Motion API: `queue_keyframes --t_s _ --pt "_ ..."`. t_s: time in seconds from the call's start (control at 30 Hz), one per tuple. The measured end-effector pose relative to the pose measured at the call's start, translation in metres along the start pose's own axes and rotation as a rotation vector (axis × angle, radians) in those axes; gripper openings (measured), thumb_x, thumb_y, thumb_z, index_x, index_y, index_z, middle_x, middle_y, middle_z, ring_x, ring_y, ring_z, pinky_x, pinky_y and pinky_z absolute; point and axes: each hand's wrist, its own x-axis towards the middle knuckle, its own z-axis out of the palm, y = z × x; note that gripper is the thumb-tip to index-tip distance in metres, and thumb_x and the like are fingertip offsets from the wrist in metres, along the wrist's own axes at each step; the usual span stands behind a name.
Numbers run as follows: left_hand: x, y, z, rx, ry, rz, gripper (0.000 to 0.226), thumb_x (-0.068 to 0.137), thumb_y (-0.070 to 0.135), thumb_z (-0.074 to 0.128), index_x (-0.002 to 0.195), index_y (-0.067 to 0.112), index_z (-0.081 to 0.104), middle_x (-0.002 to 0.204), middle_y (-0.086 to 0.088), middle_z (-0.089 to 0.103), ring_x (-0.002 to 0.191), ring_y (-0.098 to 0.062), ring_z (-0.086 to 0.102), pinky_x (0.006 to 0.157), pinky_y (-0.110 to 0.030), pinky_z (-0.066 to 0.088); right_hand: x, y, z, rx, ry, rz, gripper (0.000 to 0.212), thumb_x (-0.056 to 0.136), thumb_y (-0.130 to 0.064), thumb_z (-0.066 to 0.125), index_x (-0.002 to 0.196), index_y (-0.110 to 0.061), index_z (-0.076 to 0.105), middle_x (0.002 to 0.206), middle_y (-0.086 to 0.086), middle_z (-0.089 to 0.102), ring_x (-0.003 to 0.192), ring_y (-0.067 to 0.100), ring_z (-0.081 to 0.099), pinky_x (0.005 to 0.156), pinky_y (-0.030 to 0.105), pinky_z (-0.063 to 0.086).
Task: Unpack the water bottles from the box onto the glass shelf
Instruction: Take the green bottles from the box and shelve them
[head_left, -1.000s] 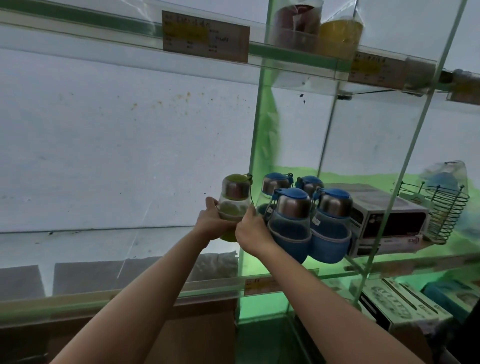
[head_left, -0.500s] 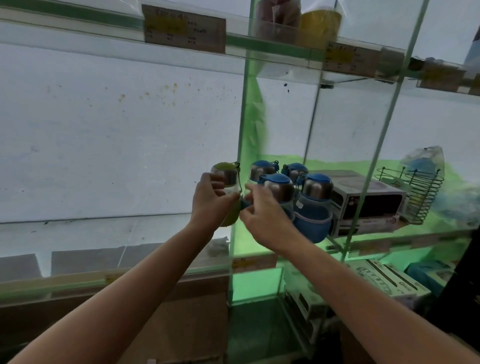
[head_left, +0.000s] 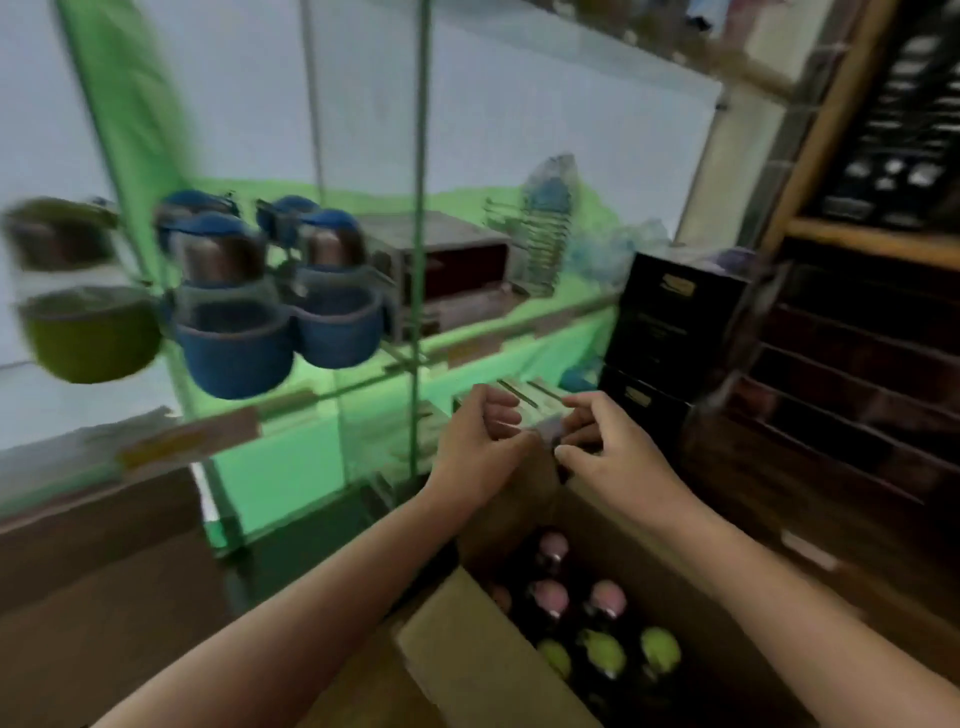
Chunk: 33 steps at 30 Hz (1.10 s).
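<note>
Green-based bottle (head_left: 88, 322) and blue-based bottles (head_left: 234, 322) seen already stood on glass shelf (head_left: 218, 431) at left, grouped close, apparently for tidy display. Left hand (head_left: 480, 447) and right hand (head_left: 602, 447) held close together above far edge of open cardboard box (head_left: 467, 660), fingers loosely curled, nothing gripped. Pink- and green-capped bottles (head_left: 605, 597) left upright in box, judged next for lifting.
</note>
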Motion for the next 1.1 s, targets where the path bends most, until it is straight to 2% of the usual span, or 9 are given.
queue_keyframes --t_s 0.1,0.2,0.37,0.47,0.57,0.73,0.93,1.03,1.1 --pt "-0.003 -0.049 0.055 0.077 -0.158 -0.114 0.030 0.072 0.004 0.074 0.083 0.023 0.053 0.074 0.008 0.056 0.066 -0.001 0.056 0.075 -0.026 0.048 -0.032 0.068 -0.010 0.054 0.061 0.216 0.045 0.084 -0.009 0.066 0.125 -0.016 0.049 0.113 0.004 0.054 0.091 0.008 0.056 0.076 0.009 0.044" --pt "-0.013 -0.093 0.101 0.157 -0.310 -0.241 0.030 0.076 0.014 0.074 0.097 0.019 0.053 0.087 0.006 0.057 0.084 -0.012 0.058 0.077 -0.025 0.047 -0.062 0.132 -0.012 0.057 0.086 0.396 0.049 0.083 -0.012 0.068 0.128 -0.013 0.048 0.118 0.006 0.054 0.100 0.016 0.057 0.088 0.028 0.047" --pt "-0.036 -0.149 0.160 0.242 -0.438 -0.340 0.041 0.076 0.017 0.075 0.111 0.014 0.053 0.098 0.003 0.059 0.089 -0.011 0.058 0.072 -0.022 0.045 -0.087 0.204 -0.001 -0.026 -0.054 0.587 0.058 0.086 -0.023 0.066 0.137 -0.018 0.039 0.133 0.003 0.047 0.111 0.014 0.053 0.092 0.028 0.045" --pt "-0.047 -0.175 0.189 0.327 -0.496 -0.341 0.046 0.077 0.018 0.074 0.116 0.013 0.051 0.110 0.000 0.061 0.105 -0.016 0.058 0.080 -0.023 0.043 -0.093 0.236 0.008 -0.113 -0.127 0.623 0.061 0.086 -0.027 0.066 0.139 -0.018 0.037 0.137 0.004 0.044 0.119 0.017 0.050 0.093 0.027 0.043" --pt "-0.048 -0.194 0.206 0.395 -0.515 -0.365 0.048 0.079 0.017 0.072 0.119 0.011 0.048 0.115 -0.004 0.060 0.108 -0.020 0.058 0.080 -0.026 0.044 -0.094 0.267 0.021 -0.138 -0.183 0.632 0.064 0.085 -0.027 0.068 0.139 -0.014 0.037 0.140 0.008 0.040 0.122 0.022 0.049 0.099 0.031 0.044" --pt "-0.044 -0.216 0.217 0.452 -0.546 -0.417 0.051 0.079 0.015 0.072 0.122 0.008 0.046 0.119 -0.009 0.059 0.111 -0.025 0.057 0.091 -0.037 0.049 -0.090 0.304 0.048 -0.175 -0.245 0.665 0.071 0.081 -0.027 0.072 0.140 -0.012 0.035 0.141 0.010 0.037 0.127 0.026 0.044 0.104 0.033 0.039" --pt "-0.043 -0.234 0.214 0.444 -0.519 -0.431 0.045 0.074 0.014 0.075 0.110 0.012 0.048 0.110 -0.011 0.063 0.104 -0.027 0.061 0.091 -0.042 0.051 -0.086 0.335 0.075 -0.310 -0.337 0.682 0.085 0.081 -0.028 0.071 0.149 -0.016 0.021 0.152 0.012 0.016 0.137 0.037 0.022 0.112 0.038 0.026" --pt "-0.041 -0.234 0.207 0.400 -0.507 -0.439 0.049 0.074 0.013 0.076 0.115 0.012 0.050 0.101 -0.003 0.060 0.102 -0.025 0.062 0.090 -0.044 0.053 -0.083 0.345 0.084 -0.378 -0.430 0.683 0.096 0.081 -0.029 0.071 0.152 -0.027 0.006 0.158 0.008 -0.002 0.142 0.038 0.011 0.115 0.044 0.027" --pt "-0.037 -0.235 0.201 0.383 -0.491 -0.433 0.047 0.074 0.013 0.076 0.113 0.013 0.050 0.090 0.006 0.054 0.102 -0.022 0.060 0.090 -0.041 0.053 -0.081 0.349 0.093 -0.446 -0.484 0.681 0.096 0.082 -0.029 0.070 0.151 -0.034 0.003 0.157 0.008 -0.007 0.140 0.040 0.015 0.112 0.046 0.031"
